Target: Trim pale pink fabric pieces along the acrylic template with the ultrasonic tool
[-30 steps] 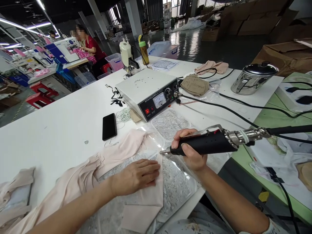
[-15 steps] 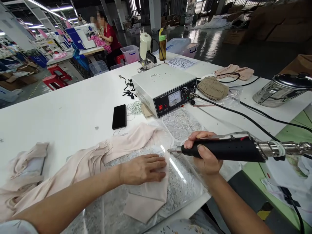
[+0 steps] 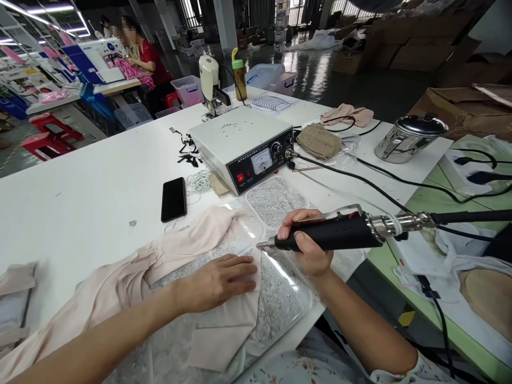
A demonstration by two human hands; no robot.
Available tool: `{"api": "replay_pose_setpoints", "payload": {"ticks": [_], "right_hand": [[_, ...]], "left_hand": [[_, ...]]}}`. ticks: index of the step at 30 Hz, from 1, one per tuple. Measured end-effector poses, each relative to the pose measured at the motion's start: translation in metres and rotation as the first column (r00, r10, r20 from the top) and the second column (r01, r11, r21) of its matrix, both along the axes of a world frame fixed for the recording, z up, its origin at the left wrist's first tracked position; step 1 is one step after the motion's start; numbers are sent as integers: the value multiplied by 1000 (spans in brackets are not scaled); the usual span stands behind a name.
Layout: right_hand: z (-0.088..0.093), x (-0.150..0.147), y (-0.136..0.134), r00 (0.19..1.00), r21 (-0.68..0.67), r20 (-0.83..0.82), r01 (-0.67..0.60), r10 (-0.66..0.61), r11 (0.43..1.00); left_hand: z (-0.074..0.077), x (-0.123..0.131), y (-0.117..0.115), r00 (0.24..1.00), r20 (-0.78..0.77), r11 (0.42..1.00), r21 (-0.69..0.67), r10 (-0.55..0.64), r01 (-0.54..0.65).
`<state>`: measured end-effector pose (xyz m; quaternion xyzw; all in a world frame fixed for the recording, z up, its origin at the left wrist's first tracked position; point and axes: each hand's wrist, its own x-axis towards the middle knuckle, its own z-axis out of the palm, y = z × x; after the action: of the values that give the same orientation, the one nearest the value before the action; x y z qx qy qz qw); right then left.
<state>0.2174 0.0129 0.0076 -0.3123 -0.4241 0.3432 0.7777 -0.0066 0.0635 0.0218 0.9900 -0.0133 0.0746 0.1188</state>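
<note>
My left hand (image 3: 220,282) lies flat with fingers stretched out, pressing on a pale pink piece of fabric (image 3: 220,344). The fabric rests on a clear, shiny sheet (image 3: 280,314) with a speckled pattern showing through. My right hand (image 3: 308,248) is wrapped round a black handheld ultrasonic welder (image 3: 336,234), its metal tip pointing left. That tip is at the fabric's right edge, just beyond my left fingertips; whether it touches cannot be made out. More pink fabric (image 3: 116,293) lies bunched in layers left of my hand.
A control box (image 3: 240,144) with a dial and cables stands behind my hands. Near it are a phone (image 3: 173,199), a coil of thin cord (image 3: 199,182), brown patches (image 3: 319,141) and a steel pot (image 3: 410,138). A co-worker (image 3: 148,58) sits at a sewing machine (image 3: 96,58).
The view has turned right, so the scene has shifted left in the picture. Both hands keep nearly the same places on the fabric, the welder's tip still at its edge.
</note>
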Motion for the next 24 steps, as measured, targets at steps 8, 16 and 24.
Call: {"api": "replay_pose_setpoints", "payload": {"ticks": [8, 16, 24], "right_hand": [[0, -2, 3, 1000, 40, -31, 4, -3, 999], [-3, -2, 4, 999, 65, -49, -20, 23, 998], [-2, -1, 3, 999, 76, -47, -22, 26, 997]], "left_hand": [[-3, 9, -3, 994, 107, 998, 50, 24, -30], [-2, 11, -6, 991, 132, 997, 65, 29, -38], [-4, 12, -5, 985, 170, 999, 21, -30, 27]]}}
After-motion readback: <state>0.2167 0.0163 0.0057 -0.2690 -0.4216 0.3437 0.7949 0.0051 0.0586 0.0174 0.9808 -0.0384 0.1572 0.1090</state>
